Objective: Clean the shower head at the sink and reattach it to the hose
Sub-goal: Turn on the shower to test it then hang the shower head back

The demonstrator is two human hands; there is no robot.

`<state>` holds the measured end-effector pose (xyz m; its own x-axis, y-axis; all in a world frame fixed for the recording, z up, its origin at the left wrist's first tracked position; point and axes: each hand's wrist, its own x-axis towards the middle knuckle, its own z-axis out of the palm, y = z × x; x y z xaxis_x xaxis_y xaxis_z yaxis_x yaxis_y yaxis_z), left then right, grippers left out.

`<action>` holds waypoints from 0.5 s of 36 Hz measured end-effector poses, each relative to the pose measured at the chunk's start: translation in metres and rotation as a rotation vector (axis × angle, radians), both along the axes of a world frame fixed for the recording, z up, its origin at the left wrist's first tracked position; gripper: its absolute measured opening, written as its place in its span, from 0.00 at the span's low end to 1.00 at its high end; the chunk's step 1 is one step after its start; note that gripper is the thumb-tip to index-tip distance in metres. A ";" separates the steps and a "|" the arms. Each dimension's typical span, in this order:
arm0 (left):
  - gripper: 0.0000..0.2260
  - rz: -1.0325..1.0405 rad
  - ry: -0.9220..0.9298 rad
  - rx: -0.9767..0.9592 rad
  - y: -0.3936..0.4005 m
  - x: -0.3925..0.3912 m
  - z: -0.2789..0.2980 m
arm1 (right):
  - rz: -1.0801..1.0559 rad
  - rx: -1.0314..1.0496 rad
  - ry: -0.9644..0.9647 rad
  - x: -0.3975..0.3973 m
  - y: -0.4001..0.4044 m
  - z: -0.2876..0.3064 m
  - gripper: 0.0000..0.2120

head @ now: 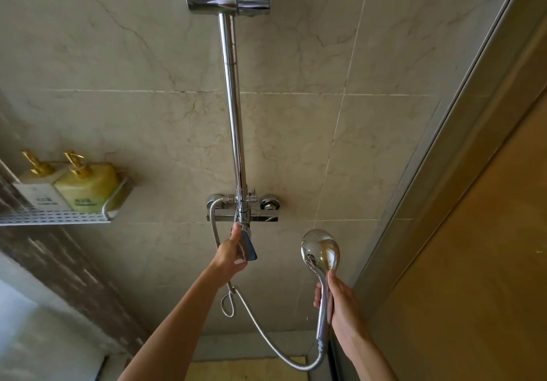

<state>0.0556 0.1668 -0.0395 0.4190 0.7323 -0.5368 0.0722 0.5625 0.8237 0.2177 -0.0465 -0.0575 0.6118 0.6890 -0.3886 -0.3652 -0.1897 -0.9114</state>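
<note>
My right hand (340,306) grips the shower head (321,252) by its handle, right of the tap (242,212), hose (266,333) attached at its base. My left hand (231,254) pinches the tap's lever (247,249), fingers curled around it.

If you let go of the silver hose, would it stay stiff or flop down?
It would probably flop. The hose already sags in a loose curve below the shower head that the right hand holds, and it makes a small loop. Its ribbed metal looks bendy, and likely slippery when wet.
</note>
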 end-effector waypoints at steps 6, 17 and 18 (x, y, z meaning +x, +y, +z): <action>0.23 0.083 -0.066 0.037 0.001 0.002 0.000 | 0.001 -0.016 -0.011 0.003 -0.003 -0.004 0.21; 0.26 0.075 0.079 0.185 -0.002 0.003 0.002 | 0.006 -0.008 -0.019 0.008 -0.010 -0.004 0.22; 0.25 0.057 0.142 0.221 -0.001 0.002 0.004 | 0.010 -0.007 -0.017 0.009 -0.010 -0.004 0.22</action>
